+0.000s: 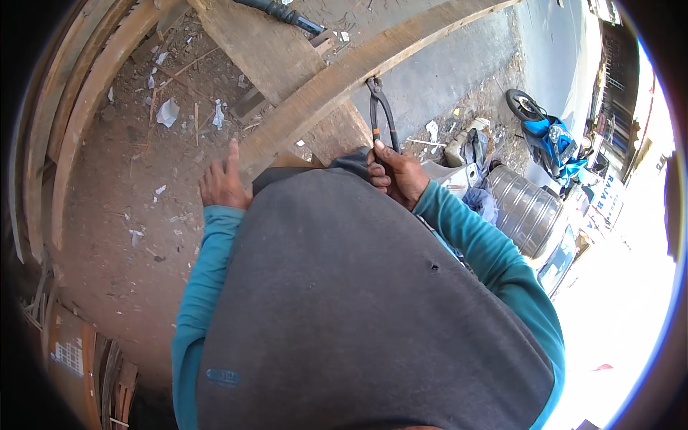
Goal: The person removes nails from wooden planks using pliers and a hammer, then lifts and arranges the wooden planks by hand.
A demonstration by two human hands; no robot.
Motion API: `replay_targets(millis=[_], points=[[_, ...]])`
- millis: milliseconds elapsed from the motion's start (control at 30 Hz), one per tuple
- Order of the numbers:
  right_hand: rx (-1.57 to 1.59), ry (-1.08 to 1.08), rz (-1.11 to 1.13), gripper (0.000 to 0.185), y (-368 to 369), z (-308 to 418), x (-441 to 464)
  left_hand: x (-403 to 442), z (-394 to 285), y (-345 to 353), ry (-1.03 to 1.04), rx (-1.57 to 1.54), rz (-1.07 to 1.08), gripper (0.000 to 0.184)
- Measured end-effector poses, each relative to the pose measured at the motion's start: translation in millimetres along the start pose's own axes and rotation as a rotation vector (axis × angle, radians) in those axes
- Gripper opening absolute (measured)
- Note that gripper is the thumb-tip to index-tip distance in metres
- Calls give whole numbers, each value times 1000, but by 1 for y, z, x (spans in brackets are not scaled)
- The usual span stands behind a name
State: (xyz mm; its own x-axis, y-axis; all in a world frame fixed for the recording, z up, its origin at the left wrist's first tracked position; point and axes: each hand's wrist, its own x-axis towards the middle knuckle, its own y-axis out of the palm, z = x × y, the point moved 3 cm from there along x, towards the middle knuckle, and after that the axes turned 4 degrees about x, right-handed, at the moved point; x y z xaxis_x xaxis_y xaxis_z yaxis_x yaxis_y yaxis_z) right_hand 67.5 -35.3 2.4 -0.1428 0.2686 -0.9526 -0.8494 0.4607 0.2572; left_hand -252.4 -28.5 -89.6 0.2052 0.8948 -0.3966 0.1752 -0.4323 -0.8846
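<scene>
A pair of pincers (373, 107) is gripped by its handles in my right hand (401, 170). Its jaws meet the lower edge of a curved wooden beam (315, 100); whether they bite on a nail I cannot see. My left hand (224, 183) is by the near end of this beam, its index finger stretched out along the side and the other fingers partly bent. Beneath the beam runs a wide wooden plank (265, 50), crossing it at an angle. Dark cloth of my shirt (344, 287) hides the plank's near end.
Curved wooden pieces (93, 129) stand at the left. Paper scraps (168, 112) litter the dirt floor. To the right are a metal drum (527, 210), rags (481, 204) and a blue motorcycle (555, 143). A dark tool (279, 13) lies on the plank's far end.
</scene>
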Motion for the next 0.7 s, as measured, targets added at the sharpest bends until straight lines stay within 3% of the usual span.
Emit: replay_targets(millis=[167,233,367,467,533,700], points=[[231,-178,-96,32,36,-47,41,2,5,5,-21,-24,67,110],[249,-353,-244,31,49,-62,64,3,2,-4,-39,-103,86,104],[388,-406,-203,31,67,-63,61,7,5,-7,-15,-142,102,98],[337,-376,-122,28,59,-54,52,10,6,-12,37,-128,26,94],[30,-340,-49,24,27,-47,45,6,0,-15,-20,-121,97,93],[-239,-208,138,39,-26,11,7,5,-3,-18,-12,-107,60,93]])
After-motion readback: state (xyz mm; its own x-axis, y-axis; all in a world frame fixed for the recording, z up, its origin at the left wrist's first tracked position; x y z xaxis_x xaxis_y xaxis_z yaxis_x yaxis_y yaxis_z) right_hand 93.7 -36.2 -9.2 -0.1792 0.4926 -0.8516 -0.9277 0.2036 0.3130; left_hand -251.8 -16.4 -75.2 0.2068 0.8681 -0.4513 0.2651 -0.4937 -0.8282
